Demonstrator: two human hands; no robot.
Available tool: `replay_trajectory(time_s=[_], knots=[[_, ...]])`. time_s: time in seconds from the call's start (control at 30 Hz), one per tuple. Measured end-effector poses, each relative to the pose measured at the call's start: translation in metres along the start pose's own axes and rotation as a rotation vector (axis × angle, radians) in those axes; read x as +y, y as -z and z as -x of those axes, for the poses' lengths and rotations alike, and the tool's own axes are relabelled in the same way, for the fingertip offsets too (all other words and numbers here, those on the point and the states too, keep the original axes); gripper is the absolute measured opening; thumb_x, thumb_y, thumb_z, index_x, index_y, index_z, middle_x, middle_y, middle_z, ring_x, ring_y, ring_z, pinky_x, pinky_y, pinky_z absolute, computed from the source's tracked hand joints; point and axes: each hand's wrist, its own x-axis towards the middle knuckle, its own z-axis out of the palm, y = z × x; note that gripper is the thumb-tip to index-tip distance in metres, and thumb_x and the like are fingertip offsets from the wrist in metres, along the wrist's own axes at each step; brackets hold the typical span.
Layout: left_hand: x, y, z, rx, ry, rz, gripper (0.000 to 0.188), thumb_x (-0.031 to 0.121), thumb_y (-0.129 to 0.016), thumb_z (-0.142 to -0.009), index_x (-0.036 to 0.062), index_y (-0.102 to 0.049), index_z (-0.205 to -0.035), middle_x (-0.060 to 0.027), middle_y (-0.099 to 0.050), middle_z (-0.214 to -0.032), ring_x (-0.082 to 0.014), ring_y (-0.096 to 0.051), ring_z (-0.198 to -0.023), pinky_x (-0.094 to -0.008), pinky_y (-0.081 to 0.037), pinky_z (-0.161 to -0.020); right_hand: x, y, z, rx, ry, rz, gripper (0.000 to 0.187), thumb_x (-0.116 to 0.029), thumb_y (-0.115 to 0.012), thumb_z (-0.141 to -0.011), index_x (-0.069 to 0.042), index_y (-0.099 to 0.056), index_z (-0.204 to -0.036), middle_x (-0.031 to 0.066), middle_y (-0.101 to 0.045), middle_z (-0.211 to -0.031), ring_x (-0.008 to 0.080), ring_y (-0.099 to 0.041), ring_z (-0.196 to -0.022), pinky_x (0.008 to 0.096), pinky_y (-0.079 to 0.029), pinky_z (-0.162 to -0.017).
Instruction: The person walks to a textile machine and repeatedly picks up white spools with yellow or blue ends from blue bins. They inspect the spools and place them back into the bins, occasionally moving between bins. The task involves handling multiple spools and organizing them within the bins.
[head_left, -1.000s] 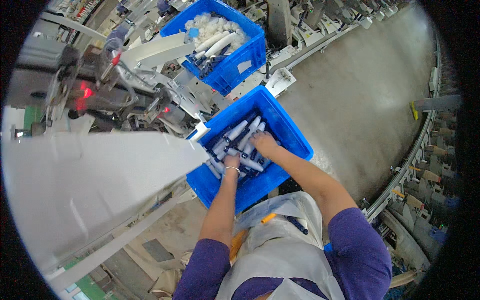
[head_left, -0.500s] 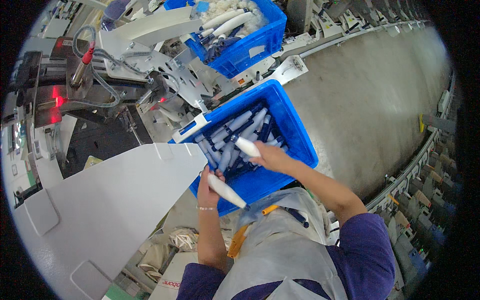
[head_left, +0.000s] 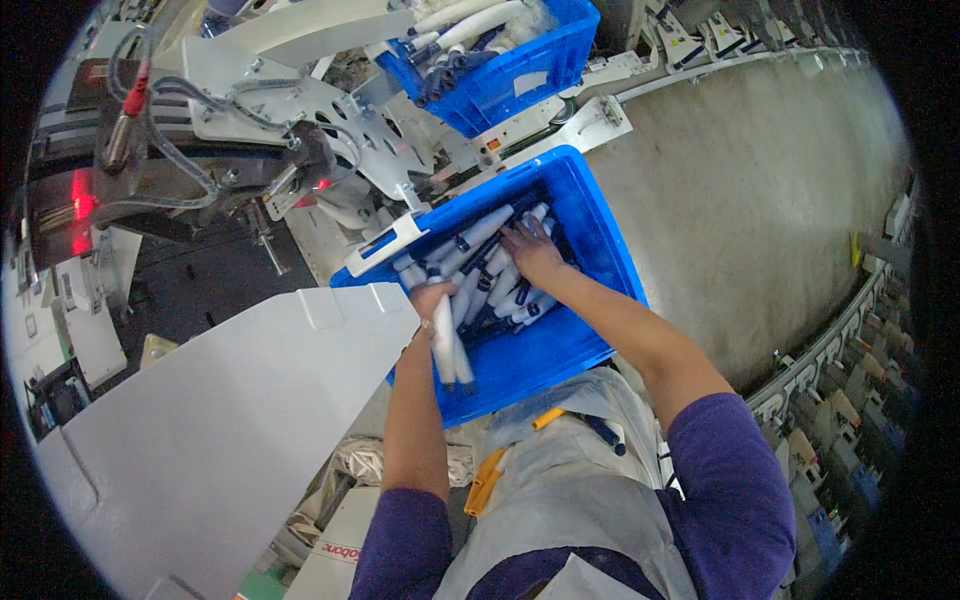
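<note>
A blue crate (head_left: 605, 255) in front of me is filled with yarn bobbins (head_left: 484, 226), white yarn wound on dark blue tubes. My left hand (head_left: 428, 298), at the crate's left side, is closed round the upper ends of two white bobbins (head_left: 444, 345). They hang down over the crate's near part, slightly blurred. Deeper in, toward the far right of the pile, my right hand (head_left: 532, 252) rests on the bobbins with its fingers apart. Its fingertips are partly lost among the yarn and tubes.
A white sheet-metal guard (head_left: 230, 400) slopes in from the left. Beyond the crate stands a second blue crate (head_left: 525, 90) with bobbins and loose yarn. Machine parts with hoses (head_left: 170, 150) are at the upper left. Orange tubes (head_left: 485, 482) and a dark tube (head_left: 603, 432) lie on my apron.
My right hand has let go of its white bobbin and moved farther into the crate. My left hand shifted inward and now holds two bobbins pointing down instead of one.
</note>
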Motion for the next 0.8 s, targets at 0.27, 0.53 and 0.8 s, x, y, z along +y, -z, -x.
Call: replay_trajectory(time_s=[0.27,0.53,0.8], knots=[[0.026,-0.073,0.047,0.544,-0.412,-0.932,0.034,0.028,-0.065,-0.073,0.0037,-0.069,-0.097,-0.0277,-0.053,-0.116,-0.0394,-0.057,-0.098,-0.0447,-0.045,-0.092,-0.008,0.001,-0.002,-0.038,-0.19,0.006,0.037,-0.015,-0.049,-0.085,-0.019,-0.058,-0.121,0.0168,-0.045,-0.132,0.0347,-0.038,-0.129,0.0626,-0.012,-0.11],[0.009,0.043,0.081,0.003,-0.354,0.288,0.024,0.023,-0.068,-0.074,0.0048,-0.069,-0.091,-0.0156,-0.068,-0.091,-0.0278,-0.063,-0.072,-0.038,-0.052,-0.069,0.009,0.022,0.006,-0.342,-0.005,-0.087,0.035,-0.016,-0.066,-0.075,-0.008,-0.061,-0.109,0.0143,-0.057,-0.116,0.0315,-0.054,-0.113,0.0518,-0.045,-0.087],[-0.018,0.007,0.121,-0.353,0.157,0.868,0.044,0.037,-0.064,-0.087,0.0017,-0.058,-0.113,-0.0124,-0.063,-0.099,-0.0235,-0.062,-0.086,-0.0361,-0.053,-0.073,-0.083,0.151,0.094,-0.624,-0.123,-1.064,0.045,-0.03,-0.061,-0.087,0.002,-0.046,-0.115,0.0277,-0.058,-0.107,0.0391,-0.059,-0.1,0.0423,-0.048,-0.082]])
